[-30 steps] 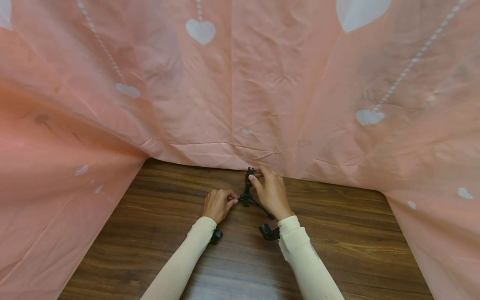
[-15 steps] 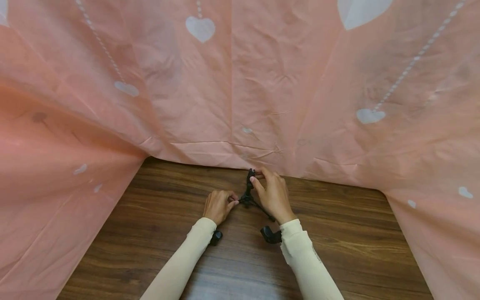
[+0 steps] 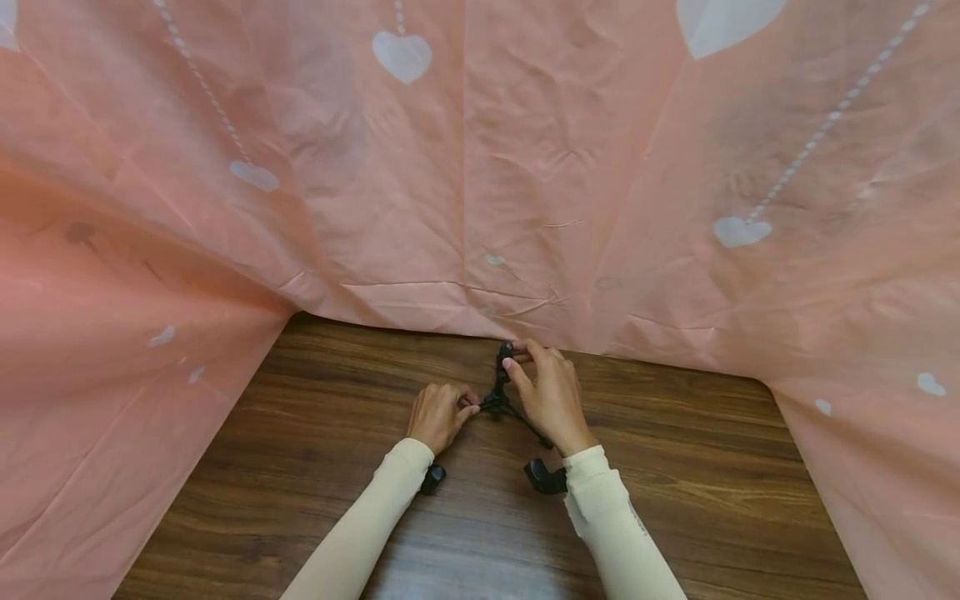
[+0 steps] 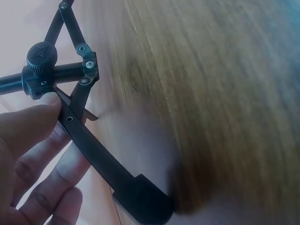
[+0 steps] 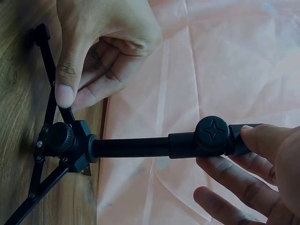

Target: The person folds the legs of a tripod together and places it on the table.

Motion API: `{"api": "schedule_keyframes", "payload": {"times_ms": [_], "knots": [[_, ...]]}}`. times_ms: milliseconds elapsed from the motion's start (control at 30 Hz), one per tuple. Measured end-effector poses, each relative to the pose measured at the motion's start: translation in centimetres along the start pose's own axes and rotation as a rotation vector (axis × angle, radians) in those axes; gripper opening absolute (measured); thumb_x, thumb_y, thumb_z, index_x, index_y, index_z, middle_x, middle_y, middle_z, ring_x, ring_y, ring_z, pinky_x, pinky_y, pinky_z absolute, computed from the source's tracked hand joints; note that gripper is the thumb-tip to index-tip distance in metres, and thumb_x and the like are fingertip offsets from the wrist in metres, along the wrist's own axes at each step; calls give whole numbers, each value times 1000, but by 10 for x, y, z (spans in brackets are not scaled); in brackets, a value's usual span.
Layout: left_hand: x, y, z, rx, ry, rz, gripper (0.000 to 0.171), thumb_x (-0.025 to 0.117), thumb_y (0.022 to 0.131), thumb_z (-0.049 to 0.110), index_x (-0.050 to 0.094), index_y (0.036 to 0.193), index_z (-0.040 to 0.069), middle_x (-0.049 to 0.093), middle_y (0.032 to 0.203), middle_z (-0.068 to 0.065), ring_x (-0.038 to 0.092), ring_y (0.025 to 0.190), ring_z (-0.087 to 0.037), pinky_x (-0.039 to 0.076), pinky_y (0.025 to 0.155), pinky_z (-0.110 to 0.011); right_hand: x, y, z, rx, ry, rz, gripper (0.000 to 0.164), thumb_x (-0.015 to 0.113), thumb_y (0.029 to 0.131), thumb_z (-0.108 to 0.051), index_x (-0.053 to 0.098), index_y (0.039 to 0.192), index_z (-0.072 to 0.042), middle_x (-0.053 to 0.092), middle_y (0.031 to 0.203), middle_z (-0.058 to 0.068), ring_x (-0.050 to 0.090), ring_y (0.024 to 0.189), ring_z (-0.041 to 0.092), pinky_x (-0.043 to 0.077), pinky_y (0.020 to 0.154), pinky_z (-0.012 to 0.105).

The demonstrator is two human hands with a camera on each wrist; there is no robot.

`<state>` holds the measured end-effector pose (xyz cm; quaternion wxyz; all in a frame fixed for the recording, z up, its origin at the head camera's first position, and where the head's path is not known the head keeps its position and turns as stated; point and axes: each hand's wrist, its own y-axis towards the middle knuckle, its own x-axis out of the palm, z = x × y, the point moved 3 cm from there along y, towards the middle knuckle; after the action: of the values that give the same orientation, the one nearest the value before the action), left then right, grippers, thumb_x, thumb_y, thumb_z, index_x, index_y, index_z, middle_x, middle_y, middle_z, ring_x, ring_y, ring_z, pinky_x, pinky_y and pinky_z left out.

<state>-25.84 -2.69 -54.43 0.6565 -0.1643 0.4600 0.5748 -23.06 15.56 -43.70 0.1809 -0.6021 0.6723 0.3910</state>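
Note:
A small black tripod [image 3: 498, 390] stands on the wooden surface with its legs spread. My left hand [image 3: 437, 417] pinches one of its legs [image 4: 101, 157] close to the hub, thumb on one side and fingers behind. My right hand [image 3: 553, 402] grips the top of the centre column [image 5: 131, 147], just past the upper star-marked knob [image 5: 212, 132]. A second round knob [image 5: 62, 137] sits at the hub where the leg braces meet. In the right wrist view, the lower right-hand fingers are spread below the column. A rubber foot [image 4: 144, 200] caps the leg held on the left.
Pink fabric with white hearts [image 3: 402, 57] hangs right behind the tripod and along both sides. Its lower edge meets the dark wood-grain surface [image 3: 480, 533]. Black wrist devices [image 3: 545, 477] are worn below both hands.
The tripod's top has shifted slightly to the right and towards me, along with my right hand. My left hand keeps its pinch on the leg and has moved very little.

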Motion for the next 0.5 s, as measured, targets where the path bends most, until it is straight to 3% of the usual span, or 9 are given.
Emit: {"api": "schedule_keyframes", "payload": {"times_ms": [500], "knots": [[-1,-6,5,14,13,-12,7,88,87,26,82,89,23,81,83,11,75,78,-10,58,70,-32,-2,-8,-1,3,-9,19,31,73,103,-30,72,129,-14,80,117,8,69,111,35,49,101,57]]}}
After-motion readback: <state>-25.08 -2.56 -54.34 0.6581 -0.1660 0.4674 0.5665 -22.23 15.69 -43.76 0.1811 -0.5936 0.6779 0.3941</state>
